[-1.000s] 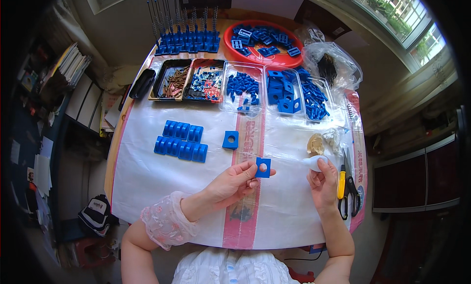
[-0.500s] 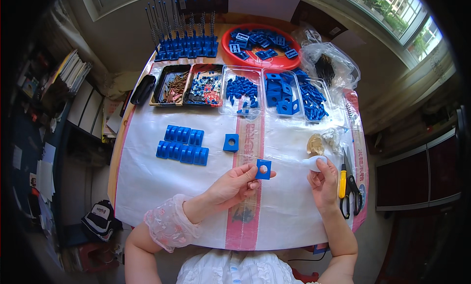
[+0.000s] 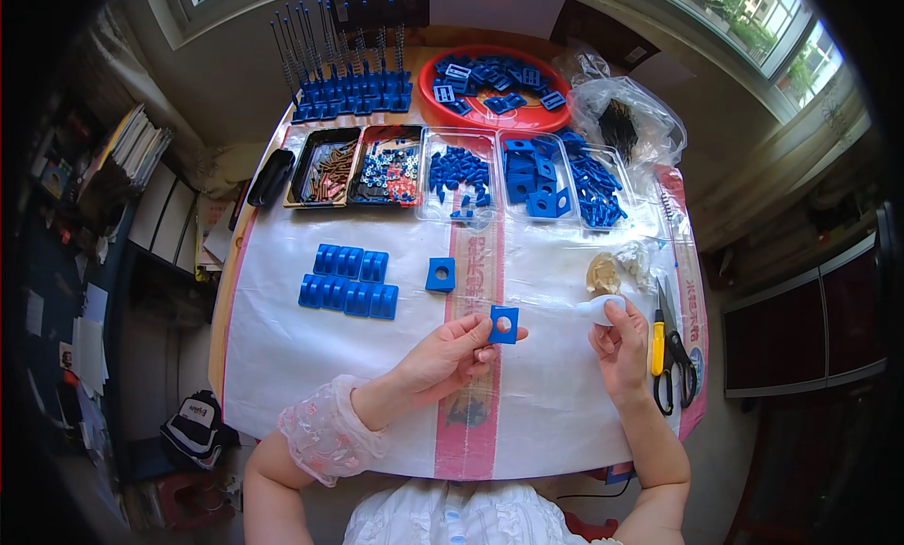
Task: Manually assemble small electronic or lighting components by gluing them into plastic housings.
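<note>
Between the thumb and fingers of my left hand (image 3: pixel 450 357) is a blue square plate with a round hole (image 3: pixel 495 336). My right hand (image 3: pixel 623 352) is closed on a small white rounded object with a narrow tip (image 3: pixel 599 310), pointing left toward the plate; its kind is hard to make out. Another blue holed square piece (image 3: pixel 440 274) lies on the table beyond my left hand. Left of it, several blue ridged blocks (image 3: pixel 348 296) sit in two rows. Just past my right hand are a crumpled tan lump (image 3: pixel 603 273) and white crumpled material (image 3: pixel 638 263).
Trays of brown screws (image 3: pixel 331 168), small metal and blue parts (image 3: pixel 391 168), blue pegs (image 3: pixel 460 171) and blue holed pieces (image 3: pixel 532 180) line the back. Behind them stand blue bases with springs (image 3: pixel 353 93) and a red basin (image 3: pixel 499 120). Scissors (image 3: pixel 673 357) and a yellow-handled tool (image 3: pixel 658 345) lie right.
The view has shifted slightly. Both hands keep nearly the same place and hold the same things.
</note>
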The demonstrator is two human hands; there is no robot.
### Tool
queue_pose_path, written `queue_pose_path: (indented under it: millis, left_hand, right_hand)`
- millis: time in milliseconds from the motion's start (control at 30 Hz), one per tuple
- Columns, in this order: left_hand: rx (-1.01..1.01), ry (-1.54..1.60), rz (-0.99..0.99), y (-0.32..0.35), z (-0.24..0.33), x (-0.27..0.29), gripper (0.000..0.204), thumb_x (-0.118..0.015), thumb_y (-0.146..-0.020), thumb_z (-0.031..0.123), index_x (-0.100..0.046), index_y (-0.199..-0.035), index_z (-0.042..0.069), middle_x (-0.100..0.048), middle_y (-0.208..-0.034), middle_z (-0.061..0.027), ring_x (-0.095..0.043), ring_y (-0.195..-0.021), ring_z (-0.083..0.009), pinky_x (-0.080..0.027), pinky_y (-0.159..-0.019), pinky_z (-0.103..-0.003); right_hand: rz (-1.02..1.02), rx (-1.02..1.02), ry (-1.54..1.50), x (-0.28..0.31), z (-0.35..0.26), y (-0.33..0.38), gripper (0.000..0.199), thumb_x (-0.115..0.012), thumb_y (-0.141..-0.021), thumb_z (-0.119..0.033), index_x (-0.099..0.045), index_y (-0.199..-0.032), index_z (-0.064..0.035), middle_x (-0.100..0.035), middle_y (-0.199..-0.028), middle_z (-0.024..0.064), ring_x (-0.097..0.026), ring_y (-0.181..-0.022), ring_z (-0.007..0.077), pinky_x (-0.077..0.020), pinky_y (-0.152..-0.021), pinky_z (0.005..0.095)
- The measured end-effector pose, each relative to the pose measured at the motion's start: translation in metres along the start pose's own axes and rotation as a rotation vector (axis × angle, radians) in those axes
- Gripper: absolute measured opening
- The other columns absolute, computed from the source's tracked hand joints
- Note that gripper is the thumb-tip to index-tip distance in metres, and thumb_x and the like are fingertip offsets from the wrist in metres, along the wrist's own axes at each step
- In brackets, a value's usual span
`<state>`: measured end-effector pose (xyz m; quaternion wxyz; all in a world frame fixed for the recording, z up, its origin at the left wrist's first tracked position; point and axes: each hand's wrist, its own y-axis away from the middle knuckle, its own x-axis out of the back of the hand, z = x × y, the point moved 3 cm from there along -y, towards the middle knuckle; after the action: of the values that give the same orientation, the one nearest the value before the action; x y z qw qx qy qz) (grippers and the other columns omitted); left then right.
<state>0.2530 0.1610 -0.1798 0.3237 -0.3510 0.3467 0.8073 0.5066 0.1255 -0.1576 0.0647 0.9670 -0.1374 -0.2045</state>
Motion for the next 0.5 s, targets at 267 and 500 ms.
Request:
queue_pose_path:
  millis: [267,500]
  left_hand:
    - [0.002,0.006,-0.015,-0.0009,-0.0007,0.0018,0.029,-0.053,-0.107,0.029,-0.058,-0.128,0.010,-0.062,-0.132,-0.0051,-0.048,-0.076,-0.0020,-0.042,-0.062,-0.018]
    - [0.009,-0.004,-0.001,-0.0016,-0.0006,0.0005,0.031,-0.055,-0.106,0.030,-0.057,-0.130,0.010,-0.063,-0.130,-0.0039,-0.048,-0.076,-0.0011,-0.042,-0.061,-0.017]
  right_hand:
    - [0.017,0.022,0.052,-0.0011,-0.0012,0.0004,0.013,-0.065,-0.096,-0.020,-0.062,-0.093,-0.0074,-0.060,-0.069,-0.0009,-0.038,-0.048,0.0016,-0.0283,-0.045,0.0193]
    - [0.003,0.083,0.039,-0.0038,-0.0078,0.0044,0.006,-0.065,-0.095,-0.011,-0.064,-0.098,-0.0060,-0.059,-0.072,-0.0043,-0.036,-0.049,-0.0003,-0.0279,-0.046,0.0188]
